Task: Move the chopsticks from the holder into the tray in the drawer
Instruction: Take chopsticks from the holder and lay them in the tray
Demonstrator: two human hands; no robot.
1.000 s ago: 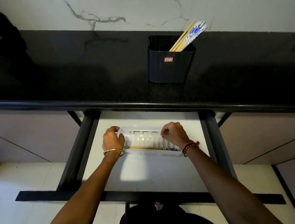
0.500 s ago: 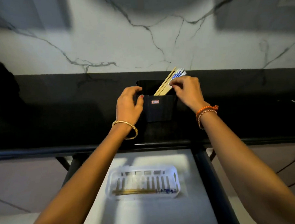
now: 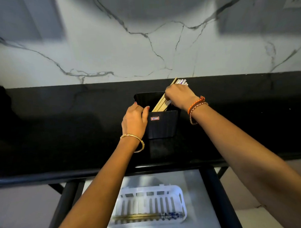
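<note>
Both bare forearms reach forward and up from the bottom of the frame, converging toward the centre. The left hand (image 3: 135, 118) is cupped, thumb to the right and fingers curled over, a gold bangle (image 3: 134, 140) circling its wrist. The right hand (image 3: 179, 95) is held higher and farther forward, knuckles up, its fingers closed in a pinch, with orange thread and a beaded bracelet (image 3: 196, 108) at the wrist.
</note>
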